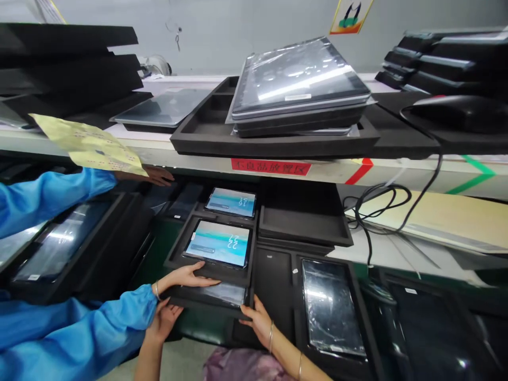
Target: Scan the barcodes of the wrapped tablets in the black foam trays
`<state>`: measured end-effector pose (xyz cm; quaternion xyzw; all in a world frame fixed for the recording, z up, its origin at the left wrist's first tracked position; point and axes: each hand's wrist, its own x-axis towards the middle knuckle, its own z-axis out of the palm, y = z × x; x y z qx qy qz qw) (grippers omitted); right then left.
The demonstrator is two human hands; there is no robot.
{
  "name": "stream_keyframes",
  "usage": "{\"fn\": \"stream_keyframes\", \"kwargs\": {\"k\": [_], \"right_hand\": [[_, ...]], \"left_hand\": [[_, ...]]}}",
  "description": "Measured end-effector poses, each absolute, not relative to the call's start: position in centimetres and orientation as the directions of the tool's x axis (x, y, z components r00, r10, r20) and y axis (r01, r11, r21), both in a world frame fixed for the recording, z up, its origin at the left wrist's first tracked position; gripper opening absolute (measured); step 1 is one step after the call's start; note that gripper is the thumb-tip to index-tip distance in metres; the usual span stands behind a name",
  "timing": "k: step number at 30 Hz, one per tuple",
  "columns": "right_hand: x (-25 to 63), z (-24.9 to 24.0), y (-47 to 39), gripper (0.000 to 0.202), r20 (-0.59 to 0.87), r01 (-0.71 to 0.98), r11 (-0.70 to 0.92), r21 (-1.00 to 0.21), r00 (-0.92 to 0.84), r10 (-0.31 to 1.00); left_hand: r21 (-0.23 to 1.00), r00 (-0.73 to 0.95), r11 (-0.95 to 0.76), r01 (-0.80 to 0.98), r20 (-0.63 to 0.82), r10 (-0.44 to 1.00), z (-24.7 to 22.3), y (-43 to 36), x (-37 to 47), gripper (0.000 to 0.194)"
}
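Note:
My left hand is at the front left of a black foam tray, just below another person's wrist, with its fingers apart and nothing visible in them. At the tray's front right corner, my right hand grips the edge between thumb and fingers. A tablet, partly covered, lies in this tray. Behind it, a lit tablet reading 22:22 upside down sits in a foam tray, and a second lit tablet is farther back. The other person's hand rests over the tray holding the nearer lit tablet.
Another person's blue sleeves reach in from the left, one hand under a yellow paper. A shelf above holds stacked tablets and foam trays. A dark tablet and a coiled black cable are at right.

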<state>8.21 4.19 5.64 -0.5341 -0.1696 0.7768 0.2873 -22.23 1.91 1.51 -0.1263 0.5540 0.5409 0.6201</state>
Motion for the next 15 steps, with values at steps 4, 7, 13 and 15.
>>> {"fn": "stream_keyframes", "kwargs": {"k": [4,7,13,15], "right_hand": [[9.9,5.4,4.3,0.069,-0.703,-0.184,-0.768,-0.613,-0.317,0.637],[11.0,6.0,6.7,0.075,-0.703,-0.2,-0.776,-0.598,-0.333,0.628],[8.9,6.3,13.8,0.089,-0.682,-0.125,-0.698,-0.705,-0.152,0.715],[7.6,6.2,15.2,0.091,-0.637,-0.141,-0.649,-0.748,-0.122,0.761]], "left_hand": [[0.565,-0.339,0.328,-0.757,-0.769,0.541,0.9,0.2,-22.3,0.029],[0.55,-0.327,0.414,-0.725,-0.804,0.496,1.8,2.4,-23.6,0.024],[0.537,-0.244,0.495,-0.683,-0.807,0.538,4.0,9.2,-26.3,0.041],[0.553,-0.228,0.475,-0.684,-0.781,0.581,4.9,11.7,-26.2,0.03]]}}
